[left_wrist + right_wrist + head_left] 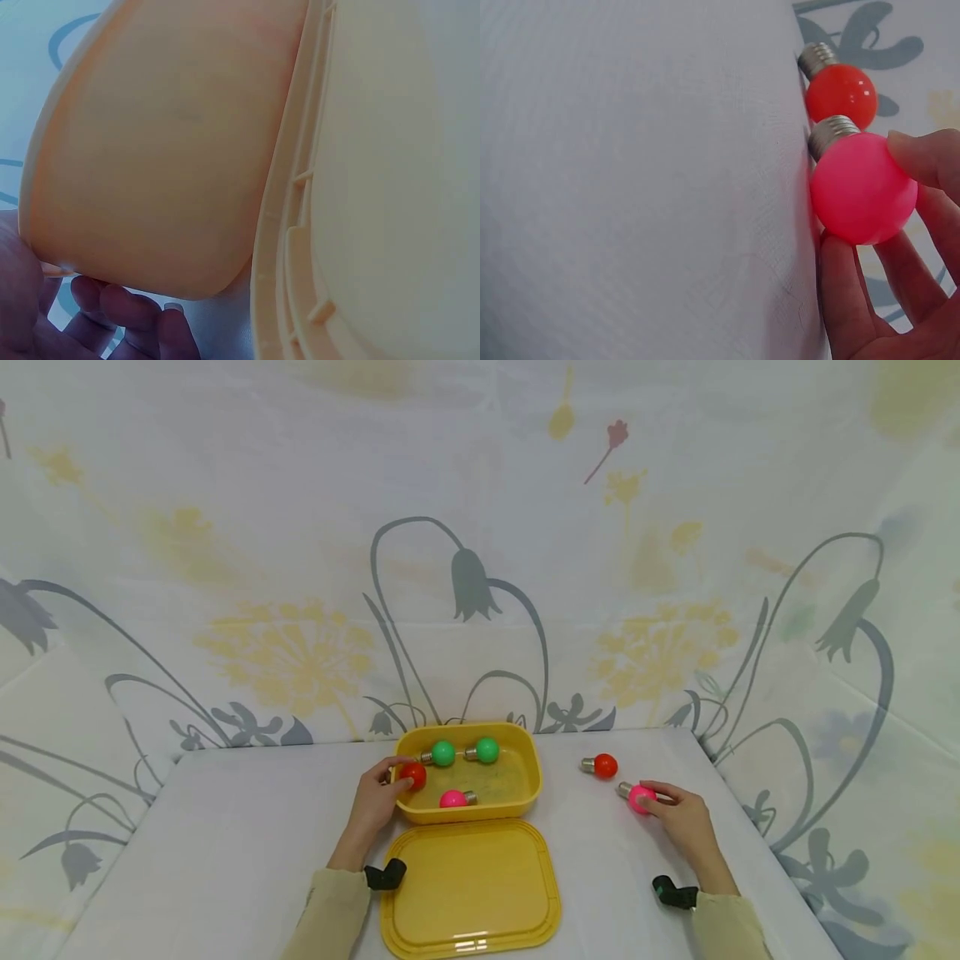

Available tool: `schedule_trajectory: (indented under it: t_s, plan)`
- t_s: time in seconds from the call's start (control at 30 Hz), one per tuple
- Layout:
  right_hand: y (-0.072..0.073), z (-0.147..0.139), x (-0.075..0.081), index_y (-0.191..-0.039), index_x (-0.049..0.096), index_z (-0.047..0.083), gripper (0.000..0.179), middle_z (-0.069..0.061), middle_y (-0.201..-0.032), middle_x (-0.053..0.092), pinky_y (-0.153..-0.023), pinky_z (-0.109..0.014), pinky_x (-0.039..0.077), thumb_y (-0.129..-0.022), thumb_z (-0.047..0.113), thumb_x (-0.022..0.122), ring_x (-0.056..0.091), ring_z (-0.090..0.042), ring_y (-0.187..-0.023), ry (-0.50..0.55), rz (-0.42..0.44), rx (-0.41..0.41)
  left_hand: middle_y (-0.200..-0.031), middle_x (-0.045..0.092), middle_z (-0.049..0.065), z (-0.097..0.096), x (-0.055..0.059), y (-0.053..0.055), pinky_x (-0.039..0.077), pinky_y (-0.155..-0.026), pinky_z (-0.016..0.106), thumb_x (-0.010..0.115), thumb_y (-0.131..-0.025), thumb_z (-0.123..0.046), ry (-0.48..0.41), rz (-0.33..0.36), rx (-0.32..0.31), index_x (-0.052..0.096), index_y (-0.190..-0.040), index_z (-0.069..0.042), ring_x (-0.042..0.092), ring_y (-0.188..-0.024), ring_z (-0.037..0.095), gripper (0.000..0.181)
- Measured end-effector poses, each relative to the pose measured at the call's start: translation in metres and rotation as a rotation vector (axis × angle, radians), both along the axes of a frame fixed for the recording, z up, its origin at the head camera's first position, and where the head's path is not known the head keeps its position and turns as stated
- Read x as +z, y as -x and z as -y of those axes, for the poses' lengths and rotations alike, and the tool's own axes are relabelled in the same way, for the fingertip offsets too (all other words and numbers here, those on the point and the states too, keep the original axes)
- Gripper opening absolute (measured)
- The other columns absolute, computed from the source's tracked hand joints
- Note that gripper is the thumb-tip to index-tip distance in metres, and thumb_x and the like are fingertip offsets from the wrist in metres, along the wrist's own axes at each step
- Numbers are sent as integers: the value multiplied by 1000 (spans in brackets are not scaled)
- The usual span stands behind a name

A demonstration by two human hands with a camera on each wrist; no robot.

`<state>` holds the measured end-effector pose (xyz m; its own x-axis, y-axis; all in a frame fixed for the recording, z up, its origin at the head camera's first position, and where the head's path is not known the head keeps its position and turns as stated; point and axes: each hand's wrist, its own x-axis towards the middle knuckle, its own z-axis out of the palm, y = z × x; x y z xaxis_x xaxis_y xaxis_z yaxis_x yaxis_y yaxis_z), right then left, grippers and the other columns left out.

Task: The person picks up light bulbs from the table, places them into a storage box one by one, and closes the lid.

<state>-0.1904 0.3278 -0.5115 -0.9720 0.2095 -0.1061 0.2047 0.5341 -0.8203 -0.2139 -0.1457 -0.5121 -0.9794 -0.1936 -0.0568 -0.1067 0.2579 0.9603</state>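
In the head view my left hand [376,793] reaches over the left end of a yellow tub [534,777], its thumb and forefinger pinching a red light bulb [413,774] just inside the rim. That bulb's screw base is hidden. The left wrist view shows my other left fingers [127,307] bent outside the tub's end wall. To the right of the tub, my right hand [686,820] grips a pink light bulb [864,189] by its round glass, close over the white cloth, with the metal base pointing away. Behind it lies another red bulb [604,766].
Inside the tub lie two green bulbs [443,753] at the back and a pink bulb [453,798] near the front wall. A yellow lid [472,885] lies flat on the white tablecloth [247,852] in front. A flower-patterned cloth wall [480,485] rises behind.
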Motion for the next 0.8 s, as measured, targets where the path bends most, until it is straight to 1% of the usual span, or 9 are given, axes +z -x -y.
schedule_trajectory:
  t_s: [0.1, 0.37, 0.5, 0.6, 0.67, 0.8]
  plan:
    - [-1, 1, 0, -132, 63, 2, 51, -24, -133, 56, -78, -27, 47, -92, 33, 71, 52, -33, -114, 14, 8, -6, -102, 54, 12, 0, 0, 0, 37, -70, 28, 65, -91, -4, -8, 4, 1, 70, -118, -9, 43, -94, 25, 28]
    - [0, 2, -1, -131, 64, 2, 51, -24, -132, 56, -78, -26, 47, -90, 32, 73, 53, -31, -112, 38, 17, -8, -98, 52, 10, 0, 0, -1, 35, -74, 34, 66, -92, -5, 16, 3, -4, 70, -119, -9, 43, -96, 26, 28]
    - [0, 3, -2, -132, 63, 3, 52, -23, -134, 55, -77, -22, 47, -91, 33, 73, 53, -30, -112, 82, 28, -16, -93, 50, 9, 0, 0, 0, 35, -72, 32, 66, -91, -4, 11, -3, 4, 70, -118, -9, 43, -93, 26, 28]
    - [-1, 3, -3, -133, 62, 2, 54, -23, -137, 52, -78, -21, 46, -91, 34, 73, 51, -30, -116, 98, 26, -25, -88, 47, 8, 0, 0, 0, 34, -69, 30, 66, -91, -4, 7, -10, 3, 70, -118, -9, 42, -90, 25, 28]
    - [-1, 3, -4, -134, 62, 3, 55, -22, -139, 51, -83, -24, 46, -91, 35, 73, 49, -31, -119, 96, 24, -33, -87, 46, 8, 0, 0, 0, 34, -68, 30, 66, -91, -5, 6, -10, 2, 70, -118, -9, 42, -89, 24, 28]
    - [-2, 4, -6, -134, 61, 3, 56, -23, -141, 49, -91, -36, 44, -91, 36, 73, 47, -34, -123, 91, 29, -38, -87, 45, 7, 0, 0, -2, 34, -70, 32, 66, -92, -6, 15, -2, 4, 70, -119, -9, 42, -90, 25, 27]
